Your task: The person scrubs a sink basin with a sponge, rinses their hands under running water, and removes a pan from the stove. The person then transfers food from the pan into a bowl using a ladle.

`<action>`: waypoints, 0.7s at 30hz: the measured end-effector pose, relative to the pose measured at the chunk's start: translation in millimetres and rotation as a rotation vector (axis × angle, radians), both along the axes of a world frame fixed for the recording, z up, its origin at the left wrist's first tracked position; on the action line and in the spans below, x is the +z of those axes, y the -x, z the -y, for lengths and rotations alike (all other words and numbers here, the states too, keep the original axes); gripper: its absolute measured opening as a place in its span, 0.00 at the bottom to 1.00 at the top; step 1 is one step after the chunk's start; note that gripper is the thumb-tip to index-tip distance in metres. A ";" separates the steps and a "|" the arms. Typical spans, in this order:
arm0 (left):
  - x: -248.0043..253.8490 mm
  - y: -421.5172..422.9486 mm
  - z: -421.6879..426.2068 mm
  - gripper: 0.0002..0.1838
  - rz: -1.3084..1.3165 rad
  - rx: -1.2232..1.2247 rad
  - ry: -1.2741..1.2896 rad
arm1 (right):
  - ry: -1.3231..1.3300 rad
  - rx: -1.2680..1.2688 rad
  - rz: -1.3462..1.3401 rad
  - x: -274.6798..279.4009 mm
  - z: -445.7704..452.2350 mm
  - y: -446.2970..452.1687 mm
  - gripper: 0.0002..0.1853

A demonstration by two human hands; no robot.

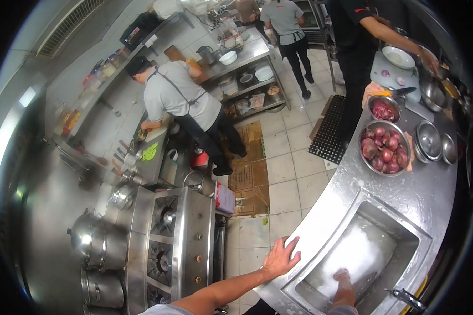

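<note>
My left hand (281, 258) rests on the edge of the steel counter (326, 210), left of the sink, with its fingers apart and nothing in it. Inside the sink (404, 223), my right hand (342, 275) reaches down into white foam (360, 247) and cloudy water. The foam covers its fingers, so whether they hold anything is hidden. A metal faucet (408, 299) sticks out over the sink's near right corner.
A bowl of red onions (386, 148), a smaller bowl of peeled onions (384, 109), stacked metal bowls (428, 140) and a knife (402, 92) lie along the counter. A stove (186, 236) stands left. Several people work nearby, one at a cutting board (157, 131).
</note>
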State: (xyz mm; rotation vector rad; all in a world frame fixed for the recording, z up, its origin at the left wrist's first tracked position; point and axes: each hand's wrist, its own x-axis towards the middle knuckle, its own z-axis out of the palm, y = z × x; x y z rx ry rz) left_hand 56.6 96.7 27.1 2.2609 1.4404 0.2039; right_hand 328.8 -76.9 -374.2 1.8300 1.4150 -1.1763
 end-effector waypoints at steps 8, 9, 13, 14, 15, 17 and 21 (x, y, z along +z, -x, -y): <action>2.3 -2.0 0.2 0.31 -0.009 0.003 0.016 | 0.006 -0.032 -0.004 -9.7 4.3 7.1 0.20; 3.5 -2.0 0.2 0.31 -0.012 0.011 0.034 | 0.006 -0.042 -0.003 -10.4 3.3 7.6 0.19; -1.3 -0.2 0.2 0.31 -0.012 -0.004 -0.014 | -0.010 -0.079 0.005 -10.0 -1.1 5.7 0.19; -1.1 -0.4 0.4 0.31 -0.006 -0.001 -0.007 | -0.013 -0.093 0.010 -9.4 -2.8 4.2 0.19; -0.6 -0.9 0.1 0.32 0.001 0.003 0.000 | -0.018 -0.112 0.015 -10.1 -5.1 1.6 0.19; 1.8 -2.1 0.7 0.32 0.004 0.006 0.009 | -0.025 -0.153 0.026 -11.7 -6.6 -0.2 0.19; -2.4 -0.4 0.7 0.32 -0.006 0.005 -0.017 | -0.197 -0.026 0.003 -8.1 -13.1 -4.8 0.18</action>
